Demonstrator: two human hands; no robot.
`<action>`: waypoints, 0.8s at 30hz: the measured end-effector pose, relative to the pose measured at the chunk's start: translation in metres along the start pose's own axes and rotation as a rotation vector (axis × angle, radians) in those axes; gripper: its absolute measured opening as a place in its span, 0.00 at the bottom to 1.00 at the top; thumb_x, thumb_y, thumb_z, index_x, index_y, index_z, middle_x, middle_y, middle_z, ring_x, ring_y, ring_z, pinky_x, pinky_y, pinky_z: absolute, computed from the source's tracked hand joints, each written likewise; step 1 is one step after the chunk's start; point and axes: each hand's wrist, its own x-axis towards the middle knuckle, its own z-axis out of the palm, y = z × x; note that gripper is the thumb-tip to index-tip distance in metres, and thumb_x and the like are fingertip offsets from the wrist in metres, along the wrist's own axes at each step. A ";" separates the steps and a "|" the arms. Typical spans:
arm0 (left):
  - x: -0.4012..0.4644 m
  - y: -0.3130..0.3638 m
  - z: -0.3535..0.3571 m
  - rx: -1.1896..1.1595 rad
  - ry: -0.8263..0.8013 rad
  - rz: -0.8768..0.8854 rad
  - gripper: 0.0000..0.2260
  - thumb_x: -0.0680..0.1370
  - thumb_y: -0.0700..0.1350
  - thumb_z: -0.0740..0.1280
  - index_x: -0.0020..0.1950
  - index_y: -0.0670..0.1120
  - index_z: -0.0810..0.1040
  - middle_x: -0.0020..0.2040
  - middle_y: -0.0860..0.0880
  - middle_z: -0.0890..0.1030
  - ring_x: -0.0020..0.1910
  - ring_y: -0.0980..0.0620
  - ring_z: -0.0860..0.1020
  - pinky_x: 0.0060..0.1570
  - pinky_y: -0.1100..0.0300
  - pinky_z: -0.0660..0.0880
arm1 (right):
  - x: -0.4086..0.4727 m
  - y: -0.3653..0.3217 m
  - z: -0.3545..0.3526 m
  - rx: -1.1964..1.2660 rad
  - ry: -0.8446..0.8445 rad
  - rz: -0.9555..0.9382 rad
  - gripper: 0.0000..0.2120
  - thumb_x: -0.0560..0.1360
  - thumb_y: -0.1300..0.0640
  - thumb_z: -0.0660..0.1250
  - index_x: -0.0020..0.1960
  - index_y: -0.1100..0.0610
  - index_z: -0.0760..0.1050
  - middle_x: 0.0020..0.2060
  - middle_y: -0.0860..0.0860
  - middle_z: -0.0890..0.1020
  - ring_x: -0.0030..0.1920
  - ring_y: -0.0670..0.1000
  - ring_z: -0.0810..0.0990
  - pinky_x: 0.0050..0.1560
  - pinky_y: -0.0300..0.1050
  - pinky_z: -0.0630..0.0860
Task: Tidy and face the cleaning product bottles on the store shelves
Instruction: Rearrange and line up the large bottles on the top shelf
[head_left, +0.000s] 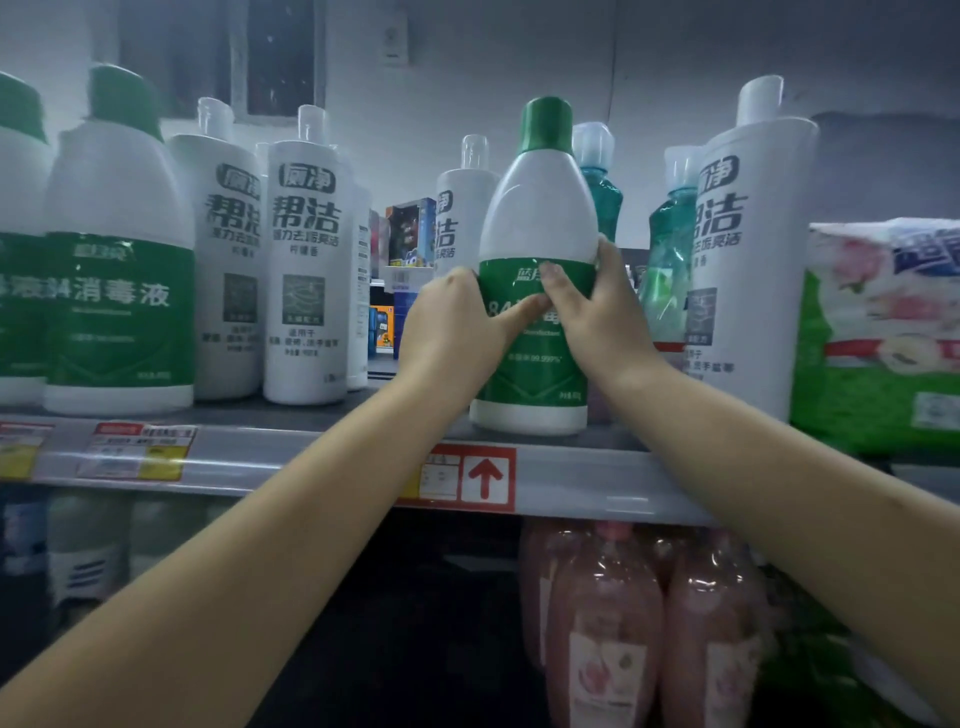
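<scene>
A white disinfectant bottle with a green cap and green label stands upright at the front edge of the grey shelf, label facing me. My left hand grips its left side and my right hand wraps its right side, thumbs across the label. Two matching green-label bottles stand at the far left. Tall white cleaner bottles are lined up beside them, and another tall white one stands to the right.
Teal translucent bottles stand behind the held bottle on its right. A green and pink soft pack fills the shelf's right end. Price tags and a red arrow label sit on the shelf rail. Pink refill pouches hang below.
</scene>
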 end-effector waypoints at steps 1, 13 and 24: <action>0.000 0.003 0.001 0.001 0.001 0.000 0.27 0.69 0.66 0.65 0.44 0.40 0.75 0.41 0.44 0.78 0.39 0.47 0.76 0.33 0.56 0.71 | 0.000 0.001 -0.003 -0.020 0.024 -0.023 0.21 0.77 0.52 0.62 0.67 0.56 0.62 0.56 0.51 0.74 0.56 0.51 0.74 0.53 0.41 0.74; -0.008 0.001 -0.008 0.016 -0.141 0.076 0.23 0.73 0.58 0.66 0.60 0.42 0.71 0.55 0.47 0.76 0.50 0.49 0.76 0.50 0.53 0.75 | -0.009 -0.026 0.010 -0.333 0.192 -0.246 0.27 0.75 0.62 0.63 0.72 0.56 0.59 0.73 0.55 0.60 0.73 0.51 0.56 0.66 0.33 0.51; -0.004 -0.073 -0.119 0.132 0.085 0.173 0.21 0.74 0.44 0.67 0.66 0.43 0.68 0.63 0.45 0.73 0.58 0.47 0.73 0.55 0.58 0.69 | -0.001 -0.098 0.130 -0.151 0.010 -0.351 0.21 0.73 0.63 0.64 0.66 0.58 0.67 0.63 0.54 0.71 0.65 0.50 0.68 0.58 0.32 0.60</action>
